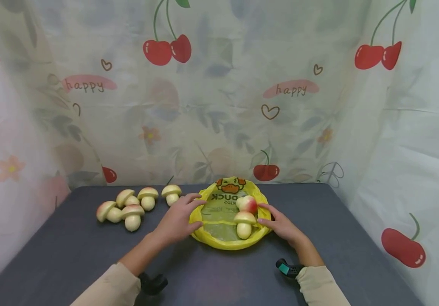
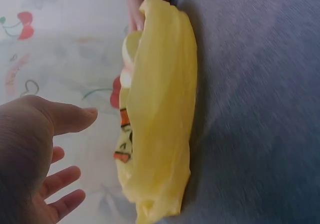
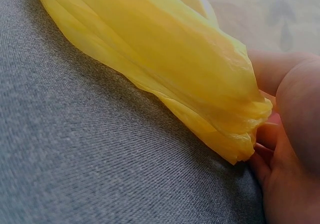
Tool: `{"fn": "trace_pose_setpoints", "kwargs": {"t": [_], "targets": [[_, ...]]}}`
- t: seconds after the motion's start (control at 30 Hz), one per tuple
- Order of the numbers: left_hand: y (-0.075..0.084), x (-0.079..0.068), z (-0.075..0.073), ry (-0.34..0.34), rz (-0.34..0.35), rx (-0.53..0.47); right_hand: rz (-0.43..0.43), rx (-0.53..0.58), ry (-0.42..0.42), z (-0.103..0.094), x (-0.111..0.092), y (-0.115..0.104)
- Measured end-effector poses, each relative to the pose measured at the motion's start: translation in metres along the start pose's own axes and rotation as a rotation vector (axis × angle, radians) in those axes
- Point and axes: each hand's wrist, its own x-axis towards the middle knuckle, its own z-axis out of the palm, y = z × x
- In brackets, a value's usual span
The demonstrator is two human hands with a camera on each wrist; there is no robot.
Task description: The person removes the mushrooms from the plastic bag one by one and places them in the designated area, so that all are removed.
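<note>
A yellow plastic bag (image 1: 229, 244) with a duck print and mirrored lettering lies opened out, its rim bunched into a ring. Inside it, toward the right, are a toy mushroom (image 1: 244, 225) standing on its pale stem and a red-capped one (image 1: 247, 204) tipped over. My left hand (image 1: 179, 216) is at the bag's left rim, thumb and fingers spread; the left wrist view shows nothing in its grasp. Over the right rim reach the thumb and extended fingers of my right hand (image 1: 282, 225), right beside the mushrooms. In the right wrist view, the bag's edge (image 3: 240, 139) partly hides those fingers.
Several more toy mushrooms (image 1: 132, 216) sit in a group on the dark grey table (image 1: 219, 280), left of the bag. One mushroom (image 1: 171, 193) stands just behind my left hand. Cherry-printed curtains (image 1: 219, 127) enclose the table at the back and both sides.
</note>
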Motion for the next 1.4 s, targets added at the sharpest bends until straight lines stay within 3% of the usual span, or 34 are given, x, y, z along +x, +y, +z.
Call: {"fn": "trace_pose_setpoints", "kwargs": {"t": [0.43, 0.83, 1.4], "targets": [[0.014, 0.023, 0.026, -0.068, -0.018, -0.131, 0.008, 0.002, 0.004, 0.001, -0.001, -0.002], [0.028, 0.041, 0.048, -0.125, -0.112, -0.375, 0.002, 0.002, -0.005, -0.001, -0.001, -0.001], [0.043, 0.043, 0.073, -0.25, -0.21, -0.483, 0.003, 0.003, -0.008, 0.0, -0.002, -0.001]]}}
